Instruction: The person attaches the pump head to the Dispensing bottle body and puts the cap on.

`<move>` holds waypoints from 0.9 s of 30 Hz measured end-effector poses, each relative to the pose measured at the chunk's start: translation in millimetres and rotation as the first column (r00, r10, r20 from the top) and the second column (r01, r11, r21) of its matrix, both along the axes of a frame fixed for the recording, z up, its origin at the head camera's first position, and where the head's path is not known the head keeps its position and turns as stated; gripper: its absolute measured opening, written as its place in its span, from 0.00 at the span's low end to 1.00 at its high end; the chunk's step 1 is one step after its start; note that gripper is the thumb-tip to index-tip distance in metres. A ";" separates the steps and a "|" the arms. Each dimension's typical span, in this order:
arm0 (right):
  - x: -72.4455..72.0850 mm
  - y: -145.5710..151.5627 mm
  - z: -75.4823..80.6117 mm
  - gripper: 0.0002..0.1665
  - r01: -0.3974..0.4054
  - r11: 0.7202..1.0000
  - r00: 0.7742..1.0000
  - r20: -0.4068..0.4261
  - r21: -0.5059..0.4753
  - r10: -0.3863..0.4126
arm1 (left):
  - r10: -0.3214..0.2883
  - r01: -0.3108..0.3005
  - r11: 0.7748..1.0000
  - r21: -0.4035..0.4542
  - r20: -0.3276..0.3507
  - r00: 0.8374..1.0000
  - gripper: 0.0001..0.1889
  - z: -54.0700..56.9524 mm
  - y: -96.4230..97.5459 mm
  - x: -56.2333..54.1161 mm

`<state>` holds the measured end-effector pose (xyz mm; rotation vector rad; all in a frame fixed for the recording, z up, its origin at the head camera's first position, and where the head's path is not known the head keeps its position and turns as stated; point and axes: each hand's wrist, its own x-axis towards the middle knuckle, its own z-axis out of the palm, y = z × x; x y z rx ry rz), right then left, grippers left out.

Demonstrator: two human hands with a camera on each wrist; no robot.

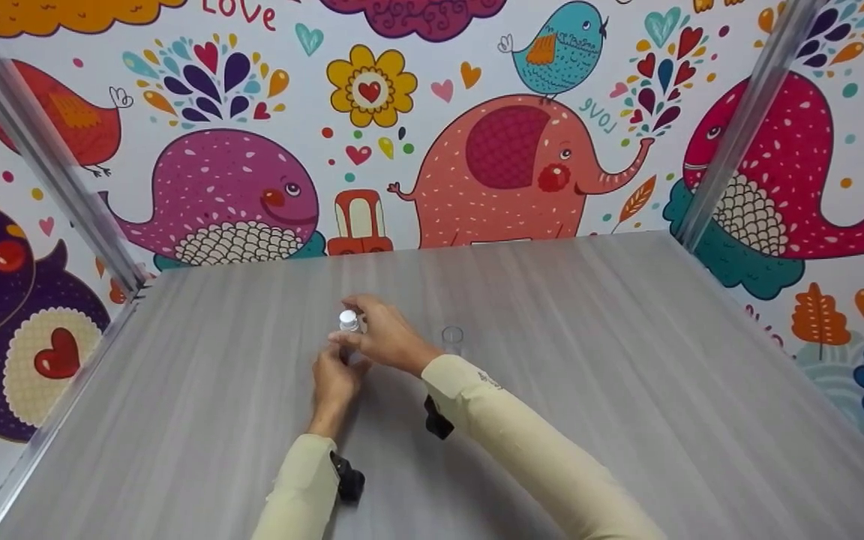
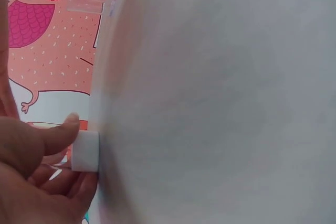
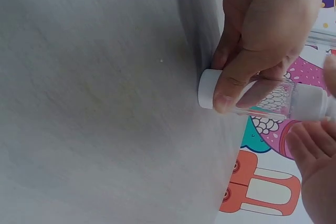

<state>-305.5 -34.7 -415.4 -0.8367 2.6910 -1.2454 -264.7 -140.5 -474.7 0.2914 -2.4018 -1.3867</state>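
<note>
A small clear bottle (image 3: 273, 98) with a white base (image 3: 208, 88) and a white top (image 3: 308, 102) stands upright on the table. My left hand (image 1: 336, 382) grips it low down, thumb and fingers round the base; in the left wrist view the white base (image 2: 85, 151) shows between them. Around the top is my right hand (image 1: 387, 334), its thumb on one side and its fingers on the other. Gaps show between these fingers (image 3: 310, 140) and the white top. From above, the white top (image 1: 348, 319) is visible between the right thumb and fingers.
A clear, round, cup-like piece (image 1: 452, 337) stands on the table just right of my right wrist. The grey wood-grain table (image 1: 589, 360) meets a wall with cartoon animals (image 1: 507, 172). Metal posts (image 1: 747, 127) rise at both back corners.
</note>
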 end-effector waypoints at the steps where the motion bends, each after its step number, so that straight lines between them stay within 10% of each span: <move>1: 0.0 0.7 0.7 0.33 -0.005 1.000 1.000 -0.004 -0.012 0.005 | -0.003 0.003 1.000 -0.005 -0.007 1.000 0.13 0.3 0.0 -0.1; 27: -2.0 4.1 -2.3 0.23 -0.061 0.997 0.995 -0.077 -0.037 0.058 | -0.006 0.006 0.999 -0.037 0.003 1.000 0.11 -1.7 -1.0 -3.3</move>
